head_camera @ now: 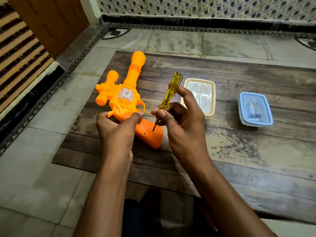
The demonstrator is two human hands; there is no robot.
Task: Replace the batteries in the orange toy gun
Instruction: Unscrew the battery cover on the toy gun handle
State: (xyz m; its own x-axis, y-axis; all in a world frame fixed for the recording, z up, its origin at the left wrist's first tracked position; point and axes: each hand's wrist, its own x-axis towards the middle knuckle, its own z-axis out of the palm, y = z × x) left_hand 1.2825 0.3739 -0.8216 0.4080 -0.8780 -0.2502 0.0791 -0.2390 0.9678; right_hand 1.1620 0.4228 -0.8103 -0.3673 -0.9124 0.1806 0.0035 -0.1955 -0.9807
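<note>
The gun lies on the board. The left hand grips its body, fingers curled. The right hand pinches the screwdriver, tip on the grip. If the tip slips from the screw, I think it may scratch the plastic or spoil the screw head.

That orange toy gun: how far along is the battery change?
Early. The toy gun lies on the wooden board, its handle cover not yet off. The left hand holds it steady, while the right hand holds a yellow screwdriver, tip at a screw in the handle. Left to do: unscrewing, opening and swapping batteries. Two boxes wait nearby, one clear, one blue.
</note>
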